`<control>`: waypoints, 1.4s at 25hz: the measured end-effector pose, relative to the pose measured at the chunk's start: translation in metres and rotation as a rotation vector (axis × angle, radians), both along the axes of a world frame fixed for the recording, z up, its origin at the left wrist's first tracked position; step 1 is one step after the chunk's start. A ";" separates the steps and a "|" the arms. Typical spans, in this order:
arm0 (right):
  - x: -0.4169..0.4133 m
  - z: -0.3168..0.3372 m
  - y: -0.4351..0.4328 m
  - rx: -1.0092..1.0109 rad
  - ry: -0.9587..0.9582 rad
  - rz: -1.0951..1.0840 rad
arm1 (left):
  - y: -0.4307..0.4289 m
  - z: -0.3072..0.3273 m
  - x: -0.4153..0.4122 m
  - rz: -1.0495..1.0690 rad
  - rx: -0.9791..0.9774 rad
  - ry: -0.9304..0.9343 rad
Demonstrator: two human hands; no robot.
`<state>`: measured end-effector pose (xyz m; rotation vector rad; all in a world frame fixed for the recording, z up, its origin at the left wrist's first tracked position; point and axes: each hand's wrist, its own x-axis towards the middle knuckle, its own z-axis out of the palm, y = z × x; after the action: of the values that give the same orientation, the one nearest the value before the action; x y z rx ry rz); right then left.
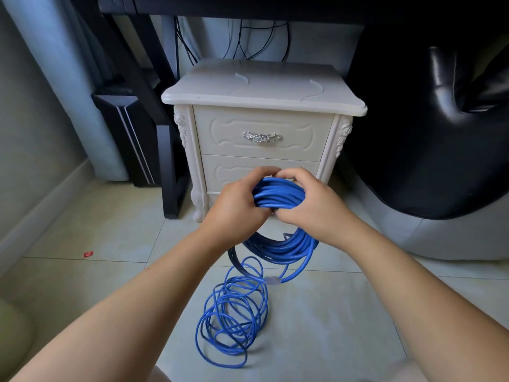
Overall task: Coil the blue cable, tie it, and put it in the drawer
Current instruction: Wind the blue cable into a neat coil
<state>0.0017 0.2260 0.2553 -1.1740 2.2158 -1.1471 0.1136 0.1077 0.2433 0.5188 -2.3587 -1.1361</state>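
Note:
A thick coil of blue cable [278,195] is held up in front of a white nightstand. My left hand [237,205] grips the coil's left side and my right hand [311,205] grips its right side, fingers wrapped over the top. The coil's lower loop [286,249] hangs below my hands. A loose tangle of the same blue cable [234,318] lies on the tiled floor beneath, with a clear connector [272,280] showing. The nightstand's upper drawer [261,133] with a silver handle [261,137] is closed; the lower drawer [237,169] is partly hidden behind my hands.
The nightstand's top [261,86] is bare. A black desk leg and frame [170,172] stand to its left, a black leather chair [440,119] to its right. A small red scrap [88,254] lies on the floor at left. Dark wires hang behind the nightstand.

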 end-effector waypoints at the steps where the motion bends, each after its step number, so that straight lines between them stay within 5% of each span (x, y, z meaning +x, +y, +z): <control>1: -0.003 0.000 0.001 -0.006 -0.074 0.026 | 0.000 0.000 -0.001 0.004 0.025 -0.001; 9: -0.017 -0.003 0.007 -0.157 -0.663 0.006 | -0.005 0.001 -0.007 0.245 0.439 0.116; 16: -0.016 -0.015 0.008 -0.069 -0.522 -0.038 | -0.014 0.007 -0.003 0.399 0.783 0.235; 26: 0.017 -0.014 0.003 -0.205 -0.507 0.178 | -0.012 0.004 -0.005 0.611 0.792 0.369; 31: 0.020 -0.021 -0.011 -0.261 -0.373 -0.189 | 0.010 0.007 -0.009 0.570 0.920 0.374; 35: 0.011 -0.025 -0.017 -0.349 -0.561 -0.293 | 0.019 0.001 -0.009 0.473 0.912 0.335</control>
<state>0.0124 0.2092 0.2299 -0.5359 1.8246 -1.7799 0.1045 0.1264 0.2442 1.0136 -1.2368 -1.8285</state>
